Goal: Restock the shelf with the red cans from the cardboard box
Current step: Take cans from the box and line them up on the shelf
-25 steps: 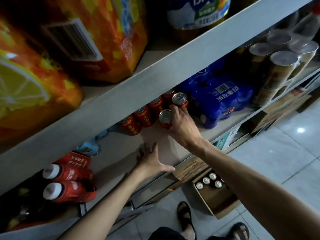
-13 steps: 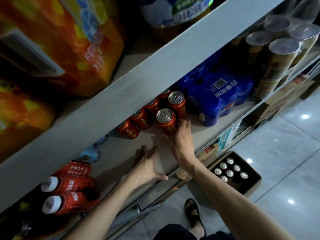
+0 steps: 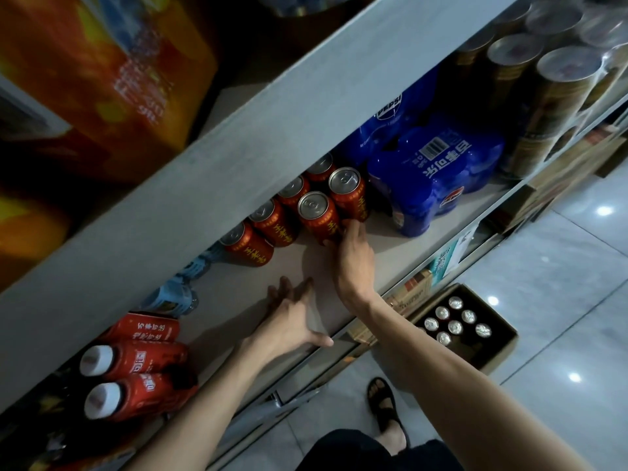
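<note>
Right hand (image 3: 353, 263) fingertips touch — perhaps lightly grip — a red can (image 3: 319, 217); left hand (image 3: 292, 321) lies flat, fingers spread, on the shelf (image 3: 390, 253).

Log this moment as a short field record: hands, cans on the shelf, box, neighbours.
right hand: fingertips on the front red can, not wrapped around it
left hand: open, flat on the shelf
red cans on shelf: six visible, upright, two rows
cardboard box: on the floor, seven can tops visible
right neighbour: blue Pepsi pack
</note>
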The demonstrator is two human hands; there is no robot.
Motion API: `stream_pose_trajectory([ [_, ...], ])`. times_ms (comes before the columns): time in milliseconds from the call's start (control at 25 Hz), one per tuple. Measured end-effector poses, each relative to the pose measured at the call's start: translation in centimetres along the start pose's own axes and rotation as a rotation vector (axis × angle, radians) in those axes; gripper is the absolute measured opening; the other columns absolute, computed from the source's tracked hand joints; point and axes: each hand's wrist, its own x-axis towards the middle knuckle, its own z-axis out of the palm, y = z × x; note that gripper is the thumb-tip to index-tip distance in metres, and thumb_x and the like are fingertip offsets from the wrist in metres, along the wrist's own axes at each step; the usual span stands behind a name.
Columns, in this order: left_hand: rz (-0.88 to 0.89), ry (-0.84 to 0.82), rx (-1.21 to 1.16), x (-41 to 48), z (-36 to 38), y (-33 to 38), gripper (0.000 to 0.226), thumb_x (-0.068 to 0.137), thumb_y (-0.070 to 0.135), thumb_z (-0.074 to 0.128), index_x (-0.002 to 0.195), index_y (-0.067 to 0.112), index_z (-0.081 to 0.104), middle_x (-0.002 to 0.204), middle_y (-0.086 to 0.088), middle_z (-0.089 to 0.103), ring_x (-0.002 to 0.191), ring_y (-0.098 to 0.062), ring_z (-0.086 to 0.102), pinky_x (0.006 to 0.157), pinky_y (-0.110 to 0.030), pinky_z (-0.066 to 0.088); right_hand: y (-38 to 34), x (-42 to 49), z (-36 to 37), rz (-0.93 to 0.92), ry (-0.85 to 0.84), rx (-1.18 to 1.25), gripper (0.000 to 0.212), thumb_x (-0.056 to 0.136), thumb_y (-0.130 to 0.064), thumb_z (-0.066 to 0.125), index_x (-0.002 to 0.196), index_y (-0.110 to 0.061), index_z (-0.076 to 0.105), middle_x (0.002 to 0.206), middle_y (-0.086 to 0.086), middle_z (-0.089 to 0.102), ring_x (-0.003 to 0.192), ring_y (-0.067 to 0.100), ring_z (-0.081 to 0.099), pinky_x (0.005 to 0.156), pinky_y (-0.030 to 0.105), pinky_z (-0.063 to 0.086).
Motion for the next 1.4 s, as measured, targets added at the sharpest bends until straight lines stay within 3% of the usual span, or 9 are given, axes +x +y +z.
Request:
stream_pose_trajectory([
  [480,-0.060,-0.040,0.024,-0.2,-0.5,0.4,0.126,0.065,0.064,0.077,0.157,0.027,-0.003,0.157,-0.035,-0.009,0.144,-0.057,-0.005,0.119,-0.057,0.011,0.4,0.2,-0.1,-0.030,-0.037,0.039,0.041,0.090,-0.027,0.063,0.116,-0.008,0.038,0.120,0.015,0.050,0.090,0.032,0.061,0.070,0.042,0.051],
  [600,-0.023,-0.032,-0.055,-1.2,-0.8,1.4,0.120,0.070,0.053,0.080,0.157,0.023,0.003,0.161,-0.028,0.000,0.148,-0.047,0.000,0.120,-0.050,0.014,0.8,-0.7,-1.7,-0.063,-0.016,0.045,0.037,0.089,-0.020,0.063,0.116,-0.013,0.039,0.115,0.005,0.049,0.087,0.013,0.052,0.069,0.030,0.045],
  [720,0.108,0.241,-0.168,-2.5,0.2,4.9,0.088,0.078,0.030,0.079,0.150,0.015,0.030,0.159,-0.017,0.022,0.147,-0.032,0.024,0.117,-0.036,0.027,3.9,-3.4,-5.4,-0.129,0.026,0.041,0.031,0.087,-0.020,0.064,0.110,-0.023,0.043,0.106,-0.008,0.050,0.077,0.000,0.047,0.065,0.013,0.040],
  [800,0.339,0.462,-0.175,-3.1,2.3,8.7,0.055,0.081,0.020,0.072,0.131,0.012,0.053,0.143,-0.009,0.047,0.130,-0.023,0.046,0.107,-0.028,0.035,7.9,-5.6,-9.0,-0.078,0.075,0.086,0.025,0.086,-0.019,0.064,0.103,-0.026,0.047,0.098,-0.012,0.053,0.076,0.001,0.051,0.066,0.014,0.042],
  [920,0.525,0.367,-0.282,-2.1,7.1,14.9,0.029,0.081,0.016,0.065,0.110,0.009,0.064,0.111,-0.005,0.064,0.099,-0.016,0.058,0.091,-0.023,0.043,16.0,-8.6,-13.6,0.095,0.139,0.038,0.023,0.084,-0.009,0.061,0.097,-0.024,0.051,0.090,-0.008,0.058,0.079,0.010,0.053,0.068,0.024,0.040],
  [1000,0.413,0.118,-0.331,0.3,10.8,17.4,0.026,0.086,0.014,0.065,0.110,0.006,0.066,0.105,-0.009,0.068,0.093,-0.019,0.063,0.088,-0.028,0.046,21.3,-10.3,-15.1,0.245,0.037,-0.034,0.018,0.083,-0.005,0.060,0.092,-0.019,0.052,0.091,0.001,0.063,0.082,0.020,0.057,0.068,0.027,0.036],
  [1160,-0.155,-0.342,-0.636,8.0,19.9,19.5,0.022,0.093,0.005,0.057,0.115,0.004,0.057,0.098,-0.014,0.061,0.070,-0.022,0.058,0.064,-0.030,0.045,33.8,-13.0,-15.4,0.420,-0.332,-0.302,0.006,0.091,-0.014,0.052,0.094,-0.009,0.053,0.096,0.012,0.066,0.085,0.033,0.060,0.068,0.037,0.046],
  [1280,-0.401,-0.352,-0.774,15.6,28.5,19.0,0.024,0.094,0.005,0.051,0.118,0.011,0.048,0.091,-0.009,0.058,0.066,-0.019,0.056,0.060,-0.027,0.045,44.0,-14.6,-11.6,0.542,-0.636,-0.434,0.024,0.090,-0.025,0.057,0.109,-0.009,0.056,0.109,0.015,0.065,0.096,0.035,0.062,0.079,0.043,0.053],
  [1400,-0.539,-0.315,-0.843,23.0,37.7,17.9,0.043,0.095,0.017,0.056,0.134,0.011,0.040,0.109,-0.011,0.054,0.089,-0.028,0.061,0.077,-0.037,0.054,53.1,-15.2,-6.3,0.518,-0.772,-0.489,0.044,0.089,-0.032,0.064,0.125,-0.012,0.047,0.117,0.014,0.056,0.098,0.034,0.061,0.082,0.045,0.053],
])
